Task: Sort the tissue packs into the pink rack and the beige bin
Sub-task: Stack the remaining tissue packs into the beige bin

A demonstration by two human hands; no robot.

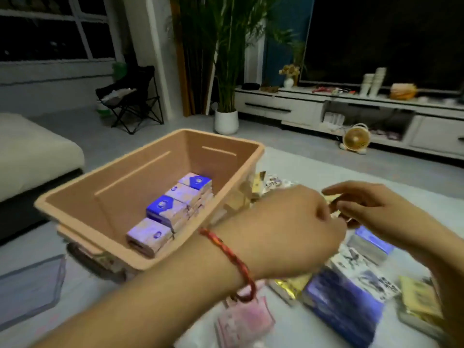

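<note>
Four blue-and-white tissue packs (173,209) lie in a row inside the beige rectangular plastic bin (120,182), along its right wall. Loose packs, among them a dark blue pack (336,300), a pink pack (243,320) and a yellow pack (419,295), lie on the pale surface (313,167) just right of the bin. Your left hand (296,222), a red cord bracelet (233,257) at its wrist, reaches over them with fingers curled and meets your right hand (376,214), whose fingers are bent; blur hides whether either pinches anything.

Dim, flat indoor light greys the room; the window (50,33) is black. Motion blur smears the left hand (296,222) and loose tissue packs (351,285), and wide-angle distortion bows the edges.
</note>
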